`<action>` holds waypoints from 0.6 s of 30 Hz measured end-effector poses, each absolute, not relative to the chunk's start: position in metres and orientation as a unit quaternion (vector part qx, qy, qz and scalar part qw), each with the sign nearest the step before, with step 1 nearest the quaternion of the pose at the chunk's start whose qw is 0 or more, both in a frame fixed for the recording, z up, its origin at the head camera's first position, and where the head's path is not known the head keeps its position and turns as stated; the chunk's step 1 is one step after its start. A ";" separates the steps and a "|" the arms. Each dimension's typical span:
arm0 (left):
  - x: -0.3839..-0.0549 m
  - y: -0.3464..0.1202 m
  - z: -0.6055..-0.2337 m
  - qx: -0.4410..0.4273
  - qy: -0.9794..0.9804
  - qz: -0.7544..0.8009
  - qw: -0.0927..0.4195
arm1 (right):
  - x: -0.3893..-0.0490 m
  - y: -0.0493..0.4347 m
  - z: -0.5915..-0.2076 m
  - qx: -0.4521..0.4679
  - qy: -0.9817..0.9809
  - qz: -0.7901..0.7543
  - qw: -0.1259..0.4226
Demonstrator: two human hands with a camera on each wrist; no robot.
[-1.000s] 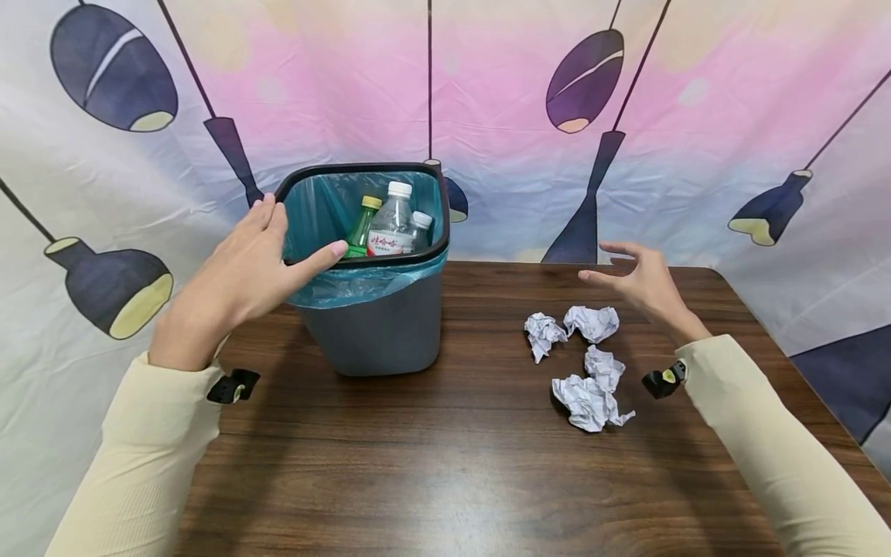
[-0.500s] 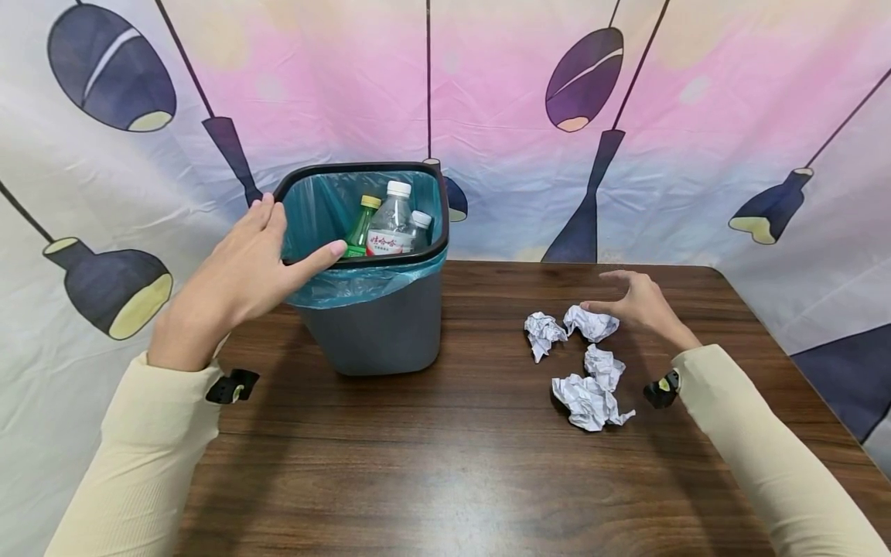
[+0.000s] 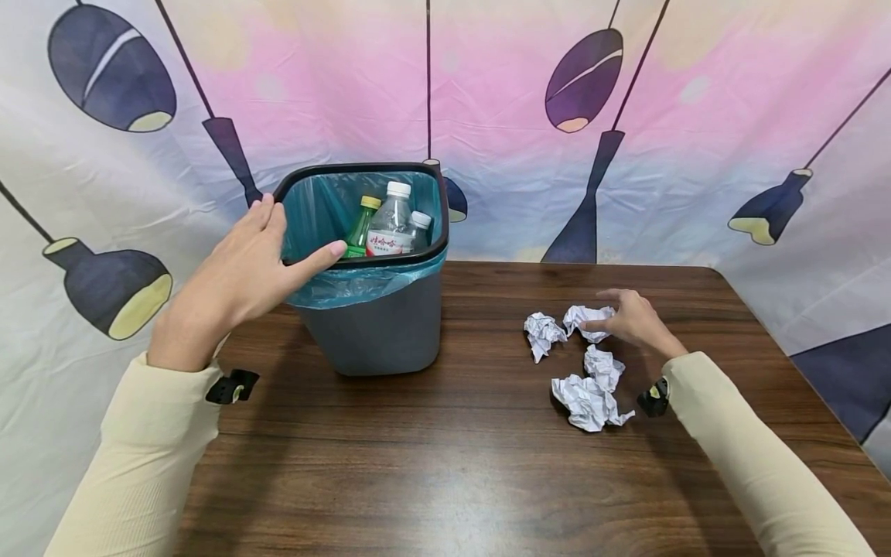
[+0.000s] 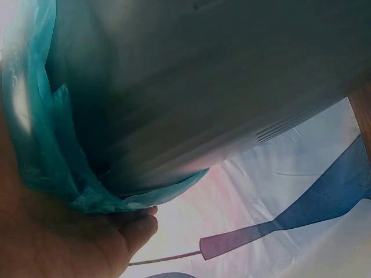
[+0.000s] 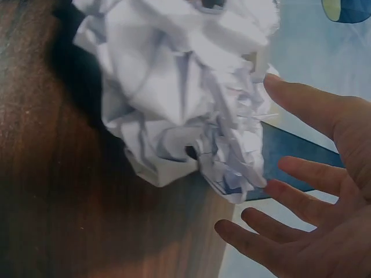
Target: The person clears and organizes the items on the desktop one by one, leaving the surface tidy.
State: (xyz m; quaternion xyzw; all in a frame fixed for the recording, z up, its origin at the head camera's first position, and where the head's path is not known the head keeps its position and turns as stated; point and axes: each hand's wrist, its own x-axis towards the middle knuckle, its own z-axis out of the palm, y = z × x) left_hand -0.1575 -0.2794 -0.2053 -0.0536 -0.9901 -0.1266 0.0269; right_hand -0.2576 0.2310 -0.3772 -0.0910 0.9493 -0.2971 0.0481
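In the head view my left hand (image 3: 244, 267) rests at the near-left corner of a grey trash can (image 3: 383, 333), its straight thumb along the front rim and its fingers at the left side. The left wrist view shows that hand against the blue-green bin liner (image 4: 40, 133), its thumb hidden. My right hand (image 3: 636, 321) is low over the table with fingers spread around the far-right crumpled paper ball (image 3: 588, 316). In the right wrist view the fingers are parted beside the crumpled paper (image 5: 174, 75), not closed around it; contact is hard to tell.
Inside the bin stand a green bottle (image 3: 360, 228) with a yellow cap and clear bottles (image 3: 391, 224) with white caps. More paper balls lie left (image 3: 543, 335) and nearer (image 3: 588, 402) on the wooden table (image 3: 390, 464). A printed curtain (image 3: 501, 100) hangs behind.
My right hand has come down and to the left, from above the table to the far-right paper ball. The left hand, bin and paper balls have stayed where they were.
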 end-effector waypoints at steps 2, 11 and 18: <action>-0.157 -0.279 -0.205 -0.054 -0.990 -0.127 0.026 | -0.258 0.231 -0.379 -0.093 0.950 -0.295 0.048; -0.157 -0.280 -0.205 -0.053 -0.990 -0.128 0.026 | -0.258 0.231 -0.387 -0.097 0.954 -0.283 0.040; -0.157 -0.279 -0.205 -0.052 -0.990 -0.127 0.027 | -0.258 0.231 -0.393 -0.092 0.953 -0.286 0.032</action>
